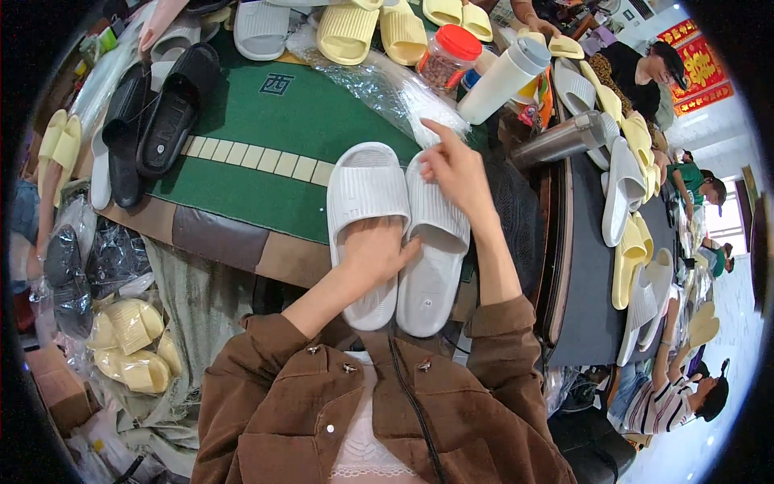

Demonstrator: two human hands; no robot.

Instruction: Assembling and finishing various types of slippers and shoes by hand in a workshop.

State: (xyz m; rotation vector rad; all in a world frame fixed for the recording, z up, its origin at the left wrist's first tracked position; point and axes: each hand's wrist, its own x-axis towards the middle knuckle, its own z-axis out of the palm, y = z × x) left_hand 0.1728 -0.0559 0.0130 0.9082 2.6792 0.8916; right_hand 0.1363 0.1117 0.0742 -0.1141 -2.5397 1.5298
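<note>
A pair of pale grey-white slide slippers lies side by side in front of me, toes away from me, over the near table edge. My left hand point(371, 256) reaches under the ribbed strap of the left slipper point(364, 192), its fingers hidden inside. Its thumb points across to the right slipper point(427, 286), at the strap's edge, so the hand seems to hold the two together. My right hand point(461, 173) is at the outer toe side of the right slipper, index finger stretched out and the others loosely bent. Nothing shows in its grasp.
Black slippers point(171, 121) lie at left on the green table mat point(242, 105). Clear plastic wrap point(387, 81), yellow slippers point(348, 34), a red-lidded jar point(445, 68), a white bottle point(504, 81) and a steel tumbler point(560, 139) stand beyond. People sit along a slipper-covered table point(584, 298) at right.
</note>
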